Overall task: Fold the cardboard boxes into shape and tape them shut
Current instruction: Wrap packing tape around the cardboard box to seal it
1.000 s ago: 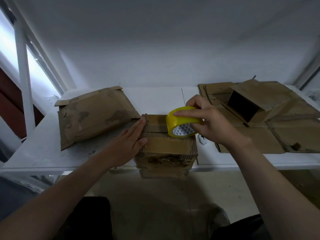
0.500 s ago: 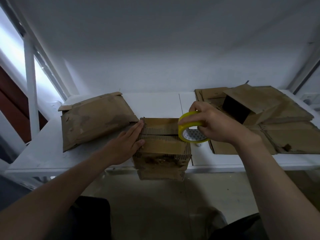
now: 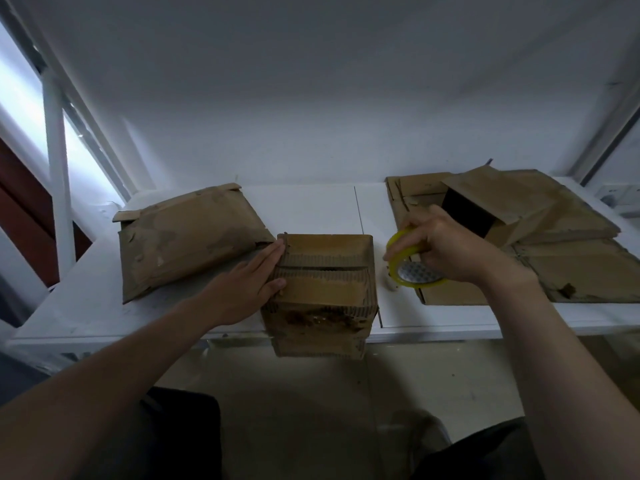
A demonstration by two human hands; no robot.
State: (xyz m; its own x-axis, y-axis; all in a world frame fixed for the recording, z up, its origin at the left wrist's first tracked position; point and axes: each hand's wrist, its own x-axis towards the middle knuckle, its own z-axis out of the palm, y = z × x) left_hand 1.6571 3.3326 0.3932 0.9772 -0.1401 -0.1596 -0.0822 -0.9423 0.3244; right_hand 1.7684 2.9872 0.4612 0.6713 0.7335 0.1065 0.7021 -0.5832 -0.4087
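- The folded cardboard box (image 3: pixel 323 285) stands at the front edge of the white table (image 3: pixel 311 209), its near face hanging just over the edge; the two top flaps meet along a dark seam across the middle.
- The left hand (image 3: pixel 247 289) lies flat and open against the box's left side, fingers together and reaching the top left corner, thumb on the near upper edge. It grips nothing and has kept this place since a second ago.
- The right hand (image 3: pixel 446 249) is closed around the yellow tape roll (image 3: pixel 412 263), fingers curled over the top of its rim.
- A second ago the roll rested on top of the box, at the right end of the seam. Half a second ago it was at the box's right edge. Now it is off the box, held clear to the right over the table, near the flattened cardboard.
- A small white object (image 3: pixel 392 285) lies on the table just below the roll; what it is cannot be told.
- Left of the box lies a flattened cardboard piece (image 3: pixel 187 239), its corner close to the left fingertips.
- On the right lies a stack of flattened cardboard (image 3: pixel 568 268), with a partly opened box (image 3: pixel 491 206) showing a dark opening on top.
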